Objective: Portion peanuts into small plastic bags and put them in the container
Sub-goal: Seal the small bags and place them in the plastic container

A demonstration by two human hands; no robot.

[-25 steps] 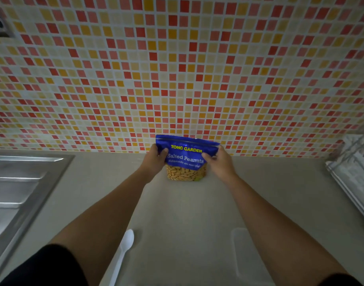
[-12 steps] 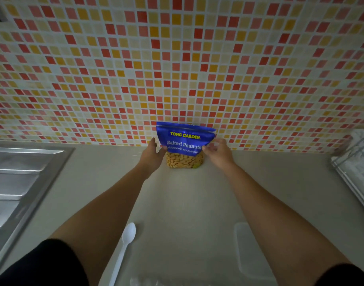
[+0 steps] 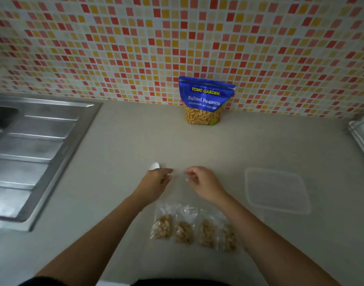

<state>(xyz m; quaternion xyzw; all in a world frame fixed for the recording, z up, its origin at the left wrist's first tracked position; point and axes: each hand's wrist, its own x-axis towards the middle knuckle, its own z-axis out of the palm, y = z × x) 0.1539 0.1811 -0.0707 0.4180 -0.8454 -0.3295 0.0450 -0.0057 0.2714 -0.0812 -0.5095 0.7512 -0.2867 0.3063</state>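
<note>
Left hand (image 3: 156,180) and right hand (image 3: 201,182) close together over counter (image 3: 119,141), fingers loosely curled, blurred; can't tell if anything is pinched. Spoon (image 3: 154,166) tip shows behind left hand. Four small bags (image 3: 195,232) of peanuts in row just below hands. Clear container (image 3: 277,190) to right. Peanut pouch (image 3: 205,100) upright against tiled wall (image 3: 115,48).

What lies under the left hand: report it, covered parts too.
A white spoon: only its bowl shows beyond the left hand. The handle is covered by hand and forearm; whether the fingers hold it cannot be told.
</note>
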